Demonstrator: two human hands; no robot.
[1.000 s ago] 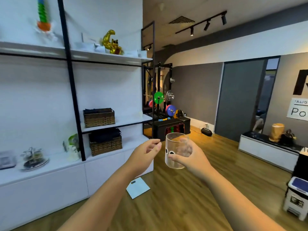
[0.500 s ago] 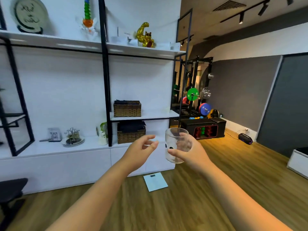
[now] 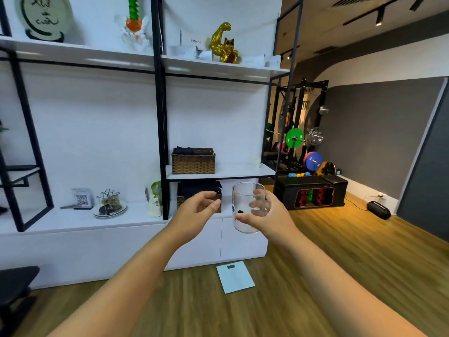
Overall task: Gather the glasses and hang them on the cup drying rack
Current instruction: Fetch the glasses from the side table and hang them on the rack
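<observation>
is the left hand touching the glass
Apart. The head view shows the left hand open beside the glass, with white cabinet visible between its fingertips and the glass wall. Only the right hand holds it.

We hold one clear drinking glass [image 3: 246, 207] upright in mid-air, mouth up, in front of the white cabinet. It is a straight-sided tumbler with two small black dots printed on its left side, and it looks empty. Our right-hand grip wraps it from the right. The cup drying rack [image 3: 109, 203] stands well apart to the left on the white worktop: thin metal prongs rising from a round tray, with what seem to be glasses on it.
</observation>
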